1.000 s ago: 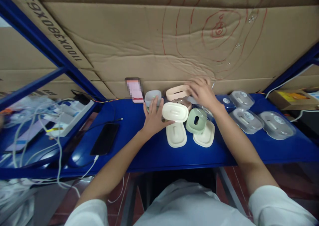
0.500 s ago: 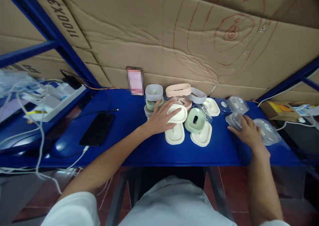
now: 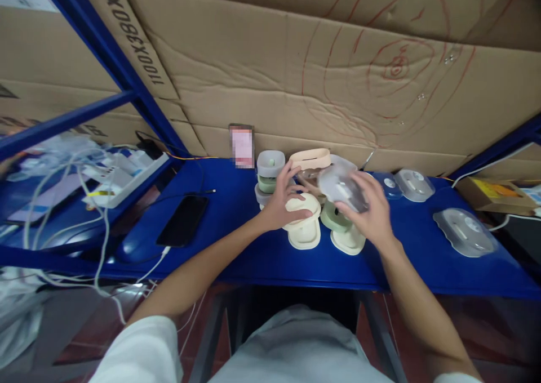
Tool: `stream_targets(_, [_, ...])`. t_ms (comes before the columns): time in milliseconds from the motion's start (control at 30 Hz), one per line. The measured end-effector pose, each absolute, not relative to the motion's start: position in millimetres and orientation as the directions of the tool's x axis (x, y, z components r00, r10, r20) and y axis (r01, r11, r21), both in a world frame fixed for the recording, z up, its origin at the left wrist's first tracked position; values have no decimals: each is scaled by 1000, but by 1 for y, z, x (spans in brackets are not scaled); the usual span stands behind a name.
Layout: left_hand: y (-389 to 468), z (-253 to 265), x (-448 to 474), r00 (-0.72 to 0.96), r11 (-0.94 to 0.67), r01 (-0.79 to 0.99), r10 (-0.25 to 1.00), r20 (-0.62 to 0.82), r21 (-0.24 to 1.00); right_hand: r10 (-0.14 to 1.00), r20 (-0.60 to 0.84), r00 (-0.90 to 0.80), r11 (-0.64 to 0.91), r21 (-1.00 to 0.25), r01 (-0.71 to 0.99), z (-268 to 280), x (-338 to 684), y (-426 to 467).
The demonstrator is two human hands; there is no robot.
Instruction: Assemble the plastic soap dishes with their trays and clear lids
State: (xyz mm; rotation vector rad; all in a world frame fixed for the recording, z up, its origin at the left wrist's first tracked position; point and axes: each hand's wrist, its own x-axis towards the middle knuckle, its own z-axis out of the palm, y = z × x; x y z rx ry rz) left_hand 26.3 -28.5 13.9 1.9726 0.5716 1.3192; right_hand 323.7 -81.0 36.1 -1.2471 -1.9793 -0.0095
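Note:
My left hand (image 3: 282, 201) rests on a cream box (image 3: 302, 207) that sits atop another cream box (image 3: 304, 235) in a cluster on the blue shelf (image 3: 253, 248). My right hand (image 3: 368, 211) holds a clear plastic lid (image 3: 341, 185) in the air above a green box (image 3: 332, 218) and a cream lid (image 3: 347, 240). Behind them stand a grey and green stack (image 3: 269, 172) and a pink box (image 3: 310, 159).
More clear lids lie to the right (image 3: 464, 232), (image 3: 414, 183), (image 3: 387, 183). A black phone (image 3: 182, 221) with a cable lies left of the cluster, beside a white power strip (image 3: 122, 177) and tangled cables. A cardboard wall (image 3: 338, 73) backs the shelf.
My right hand went from the back of the cluster to the clear lids on the right, took one, and carried it back over the green box. My left hand settled onto the cream box.

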Motion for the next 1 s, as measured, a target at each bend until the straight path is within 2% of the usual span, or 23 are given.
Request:
stream_targets(67, [-26,15,25,355,-567,-142,736,576,811,720,583,-378,658,-399,638,62,280,-53])
stream_targets(167, [-21,20,21,172,-481,-198,840,514,854,625,548,-556,780,-440,445,97,238,-12])
stream_targets(267, [-14,24,15,-11,-442,-225,892,452,868,624,623,-472,779,-446,440,112,227,25])
stream_targets(333, [-8,24,11,-88,-429,-219,903,420,876,645,668,-372,739,-423,524,111,233,49])
stream_targets(400, [-3,22,7,-132,-430,-184,902,412,884,674,651,-349,686,-376,623,104,244,67])
stream_targets(500, [2,16,2,-137,-476,-68,875,465,877,736,560,-380,608,-298,736,95,258,78])
stream_targets(567, [4,15,0,-112,-509,41,853,510,860,746,541,-389,602,-298,741,94,260,72])
stream_targets(667, [3,17,-3,-62,-538,173,830,555,825,685,520,-510,719,-373,586,99,246,51])
stream_targets(733, [2,22,-5,-17,-564,203,815,579,800,608,486,-628,791,-436,429,103,230,35])
stream_targets(800, [3,26,-8,38,-600,212,794,607,771,562,478,-676,806,-499,318,107,218,23])
stream_targets(900, [9,27,-13,102,-657,264,747,657,707,628,502,-594,752,-586,300,114,217,18])
stream_targets(1000, [19,22,-21,97,-655,359,735,671,665,692,578,-431,721,-557,411,120,237,27])
